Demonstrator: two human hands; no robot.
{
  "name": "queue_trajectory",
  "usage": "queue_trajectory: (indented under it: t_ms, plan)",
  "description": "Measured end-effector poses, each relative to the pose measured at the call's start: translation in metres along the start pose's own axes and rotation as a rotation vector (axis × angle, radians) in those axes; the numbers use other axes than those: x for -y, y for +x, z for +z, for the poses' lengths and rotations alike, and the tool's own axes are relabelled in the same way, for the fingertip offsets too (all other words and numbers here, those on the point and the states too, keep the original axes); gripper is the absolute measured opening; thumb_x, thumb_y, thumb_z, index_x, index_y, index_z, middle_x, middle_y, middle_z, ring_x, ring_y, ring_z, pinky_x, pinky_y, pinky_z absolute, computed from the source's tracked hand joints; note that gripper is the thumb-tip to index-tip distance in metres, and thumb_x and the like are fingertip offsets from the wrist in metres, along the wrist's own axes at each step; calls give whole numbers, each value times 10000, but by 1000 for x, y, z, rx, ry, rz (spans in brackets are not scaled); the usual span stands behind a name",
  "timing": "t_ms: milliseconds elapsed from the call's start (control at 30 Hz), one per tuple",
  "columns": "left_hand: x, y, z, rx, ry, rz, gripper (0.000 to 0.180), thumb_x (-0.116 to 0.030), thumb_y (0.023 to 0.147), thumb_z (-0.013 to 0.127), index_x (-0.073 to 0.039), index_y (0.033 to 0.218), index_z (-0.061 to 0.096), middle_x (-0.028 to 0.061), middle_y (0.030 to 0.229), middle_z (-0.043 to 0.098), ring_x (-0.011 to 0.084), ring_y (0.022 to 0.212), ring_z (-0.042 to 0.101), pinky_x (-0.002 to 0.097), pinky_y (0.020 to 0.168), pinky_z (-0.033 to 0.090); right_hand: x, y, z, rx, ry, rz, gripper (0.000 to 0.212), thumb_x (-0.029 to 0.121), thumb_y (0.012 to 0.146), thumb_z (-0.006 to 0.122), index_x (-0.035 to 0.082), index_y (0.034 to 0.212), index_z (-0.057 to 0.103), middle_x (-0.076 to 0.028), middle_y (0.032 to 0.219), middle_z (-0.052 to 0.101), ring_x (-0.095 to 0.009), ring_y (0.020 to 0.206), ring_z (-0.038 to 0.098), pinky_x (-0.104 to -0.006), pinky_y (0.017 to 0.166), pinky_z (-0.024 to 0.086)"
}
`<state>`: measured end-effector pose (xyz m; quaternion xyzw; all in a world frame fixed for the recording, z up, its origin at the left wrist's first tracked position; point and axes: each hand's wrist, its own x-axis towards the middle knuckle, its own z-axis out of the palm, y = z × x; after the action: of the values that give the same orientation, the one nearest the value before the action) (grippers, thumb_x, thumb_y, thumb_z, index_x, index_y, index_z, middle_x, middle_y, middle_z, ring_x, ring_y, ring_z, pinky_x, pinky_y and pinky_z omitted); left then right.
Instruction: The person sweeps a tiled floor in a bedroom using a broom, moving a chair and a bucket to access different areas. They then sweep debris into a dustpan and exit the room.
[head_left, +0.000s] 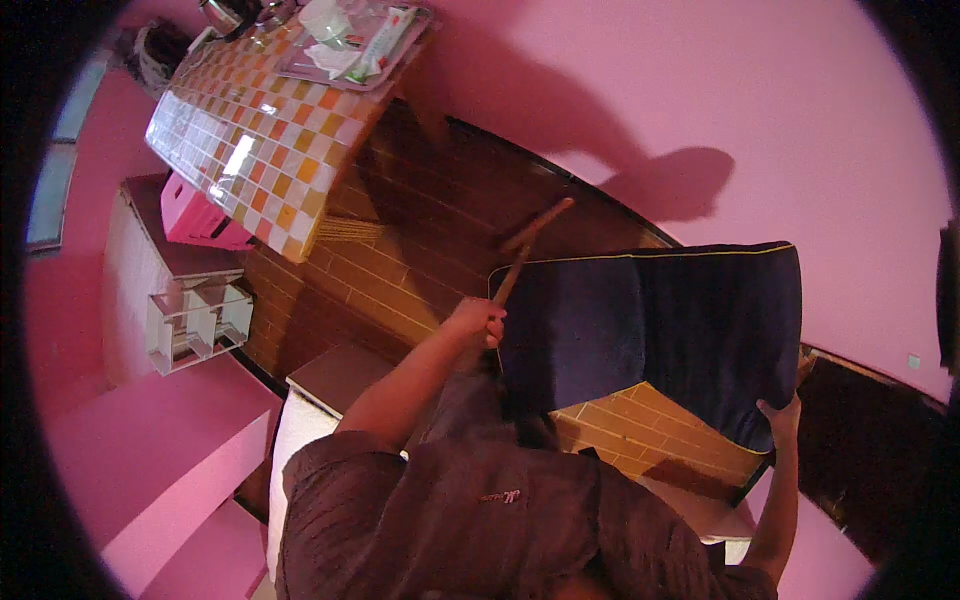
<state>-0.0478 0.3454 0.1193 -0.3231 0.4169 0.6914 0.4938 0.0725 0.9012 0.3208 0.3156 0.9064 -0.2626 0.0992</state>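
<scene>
the wearer's dark shirt fills the bottom of the head view. the left hand is closed around a wooden stick with a crosspiece. the right hand grips the right edge of a navy cloth, spread above the plank floor.

Your right grip holds the right edge of the dark blue cloth with yellow edging; at the cloth's left side, your left grip is wrapped around a wooden stick with a crosspiece. Up and left of the cloth stands the tiled counter, bearing a tray; farther left of the cloth is a white divided rack.
</scene>
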Motion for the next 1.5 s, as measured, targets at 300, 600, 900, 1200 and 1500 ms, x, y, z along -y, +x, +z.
queue_trajectory:
  t_ms: [300, 600, 900, 1200, 1500]
  plan:
    - [23, -65, -34, 12, -191, 62, 89, -93, 790, 495, -48, 718, 468, 4, 535, 431, 110, 435, 423, 274, 368, 335, 125, -55, 6, 11, -147, -196, 544, 113, 563, 770, -11, 1031, 522, -150, 947, 615, -289, 900, 585, -366, 845, 440]
    - [72, -44, -162, -393, 1004, 456, 200, -119, 731, 572, -1, 889, 540, 123, 644, 565, 176, 482, 523, 317, 482, 456, 185, -78, 28, -36, -431, -245, 599, 146, 571, 764, -10, 1087, 502, -182, 1025, 567, -321, 959, 538, -403, 870, 416]
    - [73, -193, -195, -129, -408, 30, 127, -93, 778, 486, -86, 654, 462, 8, 483, 371, 115, 386, 354, 275, 345, 270, 332, -102, 49, 10, -517, -421, 619, 154, 574, 759, 2, 1114, 498, -183, 1052, 566, -324, 974, 537, -408, 891, 407]
    - [163, -224, -220, -404, 297, 175, 155, -30, 729, 550, -14, 581, 506, 76, 486, 480, 183, 397, 505, 327, 368, 415, 439, -104, 79, 116, -529, -759, 525, 124, 559, 759, 9, 1025, 549, -184, 959, 607, -328, 888, 586, -411, 855, 436]
    - [200, -243, -229, -597, -92, -52, 155, -111, 735, 588, 32, 683, 559, 145, 566, 560, 206, 505, 578, 328, 421, 441, 500, -125, 105, 181, -499, -934, 485, 131, 510, 741, 0, 941, 559, -175, 874, 621, -315, 829, 604, -369, 782, 464]
